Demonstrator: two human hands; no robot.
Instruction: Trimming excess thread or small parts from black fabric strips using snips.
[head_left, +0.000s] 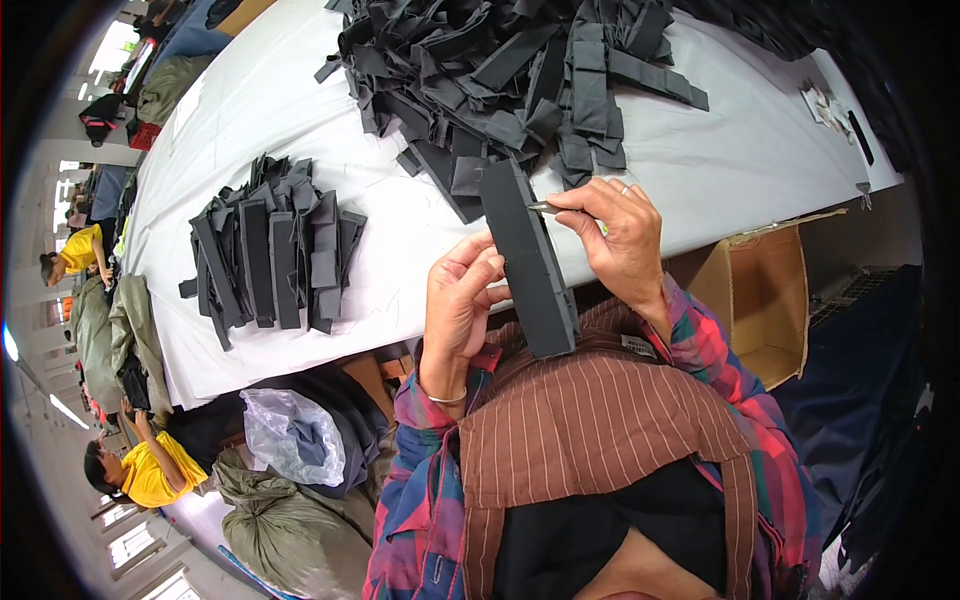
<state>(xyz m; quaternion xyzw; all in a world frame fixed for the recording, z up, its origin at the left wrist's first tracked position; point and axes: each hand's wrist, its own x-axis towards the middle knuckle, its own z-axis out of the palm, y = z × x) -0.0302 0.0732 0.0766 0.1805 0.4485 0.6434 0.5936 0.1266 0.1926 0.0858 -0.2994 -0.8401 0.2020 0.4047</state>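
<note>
Between the thumb and fingers of my left hand [465, 290] is a dark grey folded fabric strip [530, 270], held upright in front of my apron. My right hand [618, 235] is closed round a small metal tool [543, 207] whose tip meets the strip's right edge. Most of that tool is hidden in the palm, so its exact kind cannot be made out. Just beyond the hands lies a large loose heap of similar dark strips [500, 80]. To the left, a smaller pile of strips [270, 245] lies more neatly, mostly side by side.
A white cloth covers the table [400, 270], whose near edge runs by my waist. An open cardboard box [765, 300] stands below it at the right. Clear plastic bag [290, 435] and green sacks [285, 530] sit lower left. Two people in yellow [160, 475] work farther left.
</note>
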